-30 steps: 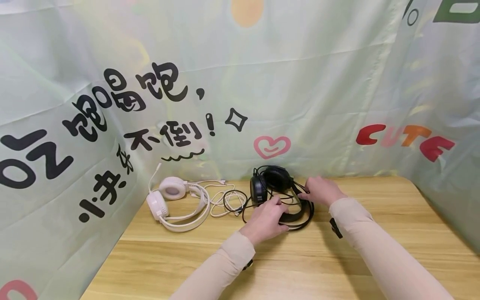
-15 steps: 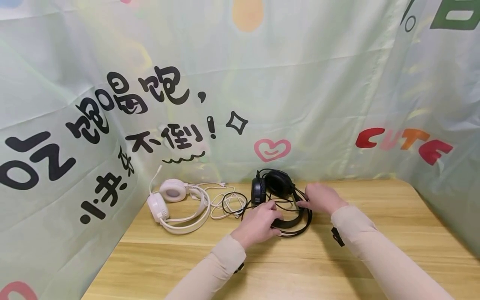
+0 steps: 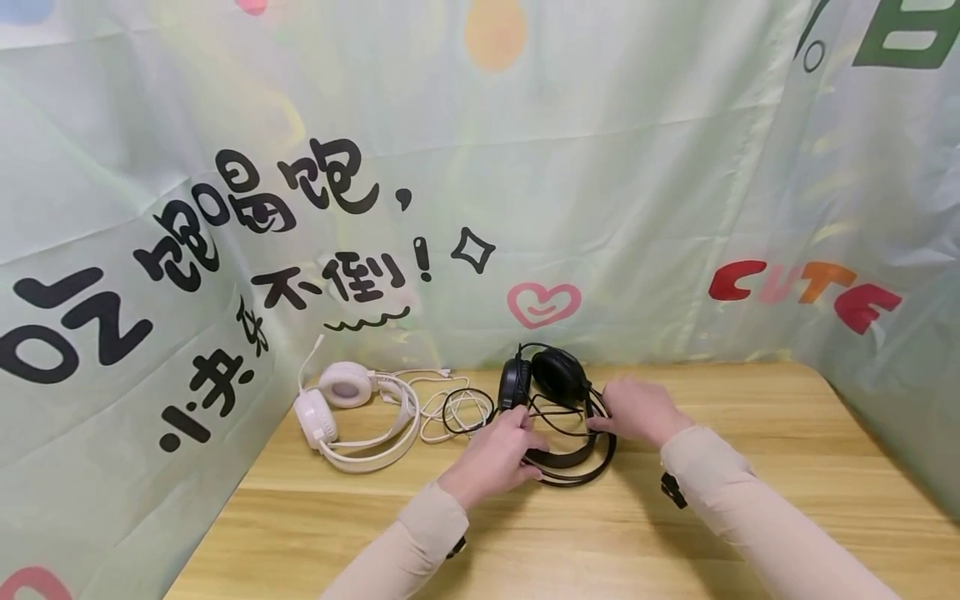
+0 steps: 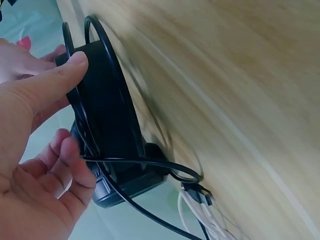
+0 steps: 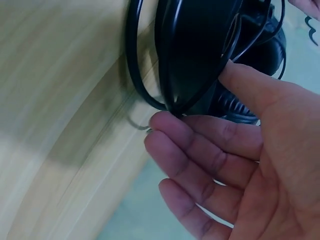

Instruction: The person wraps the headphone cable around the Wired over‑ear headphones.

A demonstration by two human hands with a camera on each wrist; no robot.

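A pair of black headphones (image 3: pixel 566 459) lies on the table, ear cups toward the back wall and headband toward the person. My left hand (image 3: pixel 491 454) pinches the near left of the headband, its thumb flat on the wide band (image 4: pixel 105 95) in the left wrist view. At the right side, my right hand (image 3: pixel 637 408) holds the headband between thumb and index finger, the other fingers loosely bent. Thin black cable (image 5: pixel 225 65) runs along the band beside the right thumb. Part of the left ear cup (image 3: pixel 514 382) is hidden by the left hand.
White headphones (image 3: pixel 317 417) with a thin microphone boom rest on the left of the wooden table (image 3: pixel 750 500). Their coiled white cable (image 3: pixel 438 437) lies between both pairs, overlapped by a black cable loop (image 3: pixel 446 408). A printed fabric wall (image 3: pixel 637 208) stands behind.
Both hands have shifted the black headphones a little leftward and toward the person. The left hand has moved farther left along with the headband. The white headphones have stayed put.
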